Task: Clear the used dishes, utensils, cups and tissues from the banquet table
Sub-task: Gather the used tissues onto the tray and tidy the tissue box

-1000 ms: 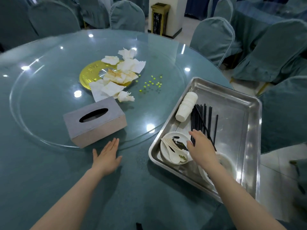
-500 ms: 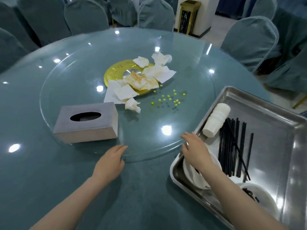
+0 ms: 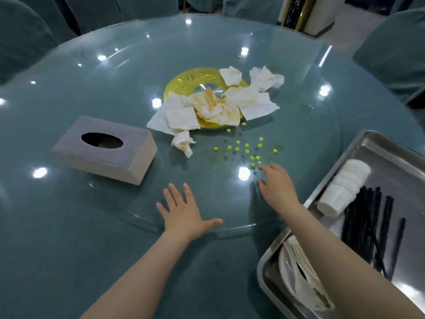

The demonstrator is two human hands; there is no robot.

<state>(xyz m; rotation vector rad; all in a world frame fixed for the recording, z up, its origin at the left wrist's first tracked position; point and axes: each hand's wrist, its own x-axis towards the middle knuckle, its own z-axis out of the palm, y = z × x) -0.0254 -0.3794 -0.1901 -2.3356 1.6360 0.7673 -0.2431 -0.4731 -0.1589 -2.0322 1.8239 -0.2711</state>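
Teal cloth covers the round banquet table (image 3: 57, 249), which carries a glass turntable (image 3: 310, 139). Left hand (image 3: 184, 215) lies flat at the turntable's near edge, fingers spread and straight, holding nothing. Right hand (image 3: 277, 185) reaches over the glass, fingers loosely curled and empty, just beside the scattered green food bits (image 3: 247, 148). Crumpled, stained tissues (image 3: 216, 104) lie heaped on and around the gold centre disc (image 3: 184, 81). Grey tissue box (image 3: 103, 148) sits on the glass to the left. Steel tray (image 3: 391, 157) at right holds stacked white cups (image 3: 342, 187), black chopsticks (image 3: 377, 229) and white dishes (image 3: 299, 284).
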